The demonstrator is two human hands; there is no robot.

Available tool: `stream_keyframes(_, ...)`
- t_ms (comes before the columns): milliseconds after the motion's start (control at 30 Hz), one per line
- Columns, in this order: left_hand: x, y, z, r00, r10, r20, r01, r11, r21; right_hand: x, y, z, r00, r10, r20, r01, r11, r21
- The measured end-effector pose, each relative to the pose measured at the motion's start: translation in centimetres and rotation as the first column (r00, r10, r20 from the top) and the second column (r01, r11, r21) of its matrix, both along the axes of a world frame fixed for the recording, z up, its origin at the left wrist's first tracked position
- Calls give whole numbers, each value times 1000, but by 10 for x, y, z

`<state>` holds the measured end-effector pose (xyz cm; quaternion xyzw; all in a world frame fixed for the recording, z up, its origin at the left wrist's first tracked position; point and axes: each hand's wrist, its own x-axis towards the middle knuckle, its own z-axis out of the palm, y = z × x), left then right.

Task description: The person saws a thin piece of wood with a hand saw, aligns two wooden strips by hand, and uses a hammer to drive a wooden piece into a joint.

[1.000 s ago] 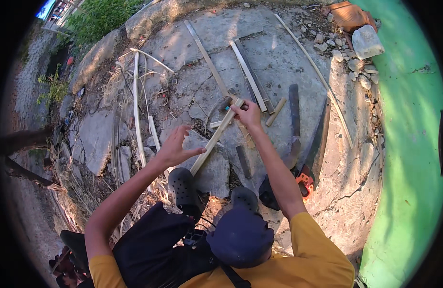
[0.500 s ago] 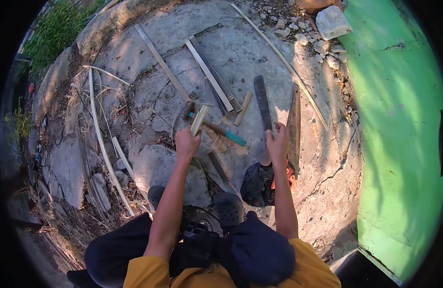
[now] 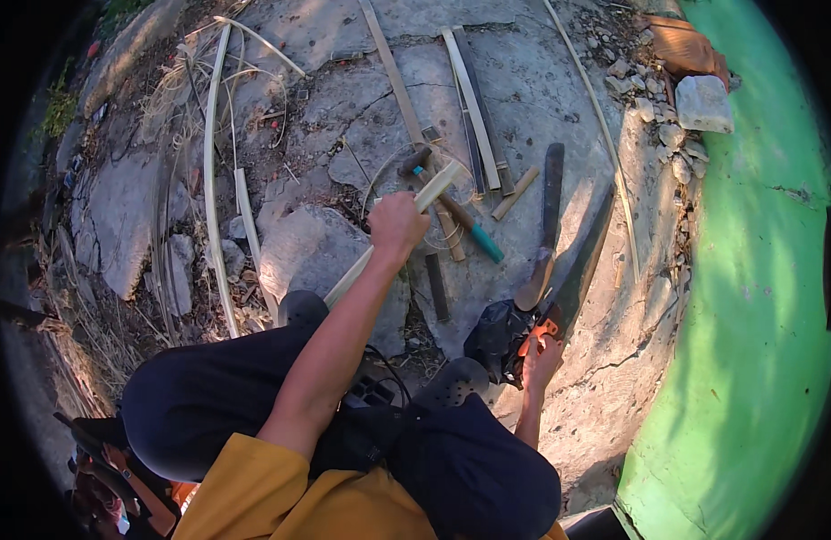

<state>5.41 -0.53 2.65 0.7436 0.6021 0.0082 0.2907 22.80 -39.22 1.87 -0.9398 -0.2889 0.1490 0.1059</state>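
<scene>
I'm outdoors in a rough open-air work spot, squatting on cracked, sunlit rock slabs (image 3: 343,117) with dry grass (image 3: 100,333) and weeds at the edge. Split bamboo strips (image 3: 474,85) and long thin slats (image 3: 210,180) lie scattered over the ground, along with a saw (image 3: 573,274) and a big knife (image 3: 546,225). A green painted wall (image 3: 758,297) and loose stones (image 3: 677,135) run along my right.

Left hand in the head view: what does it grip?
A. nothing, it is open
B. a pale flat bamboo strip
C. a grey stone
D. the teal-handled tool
B: the left hand is closed around a pale flat bamboo strip that runs slantwise through the fist, while the teal-handled tool lies on the cracked stone ground beside it, untouched.
</scene>
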Motion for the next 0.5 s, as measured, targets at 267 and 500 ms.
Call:
stream_keyframes(267,-6,-5,-7,1000,-1,6,1,996,90,14,-4,76,700,-131,-702,585,669,458)
stream_keyframes(500,1,-1,-7,998,-44,-52,46,998,43,6,33,157,801,102,-590,390,658,644)
